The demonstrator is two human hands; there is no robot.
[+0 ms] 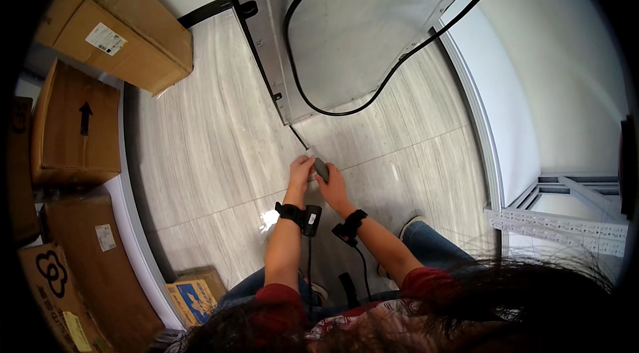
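Note:
A screwdriver with a grey-green handle (321, 168) and a thin dark shaft points away from me. Its tip meets the near lower corner of a large grey metal cabinet (359, 26), or lies just in front of it; the exact contact is too small to make out. Fingers of my right hand (335, 191) are wrapped round the handle. Closer to the shaft, my left hand (302, 172) pinches the handle's front end. A thick black cable (339, 113) hangs in a loop across the cabinet's face. Small screws dot the cabinet's left edge strip.
Cardboard boxes (136, 26) stand at the far left, with more boxes (76, 126) stacked on a white-edged shelf below them. A small yellow and blue box (193, 300) sits by my left leg. Perforated metal rails (559, 223) lie at the right, beside a white wall panel (499, 100).

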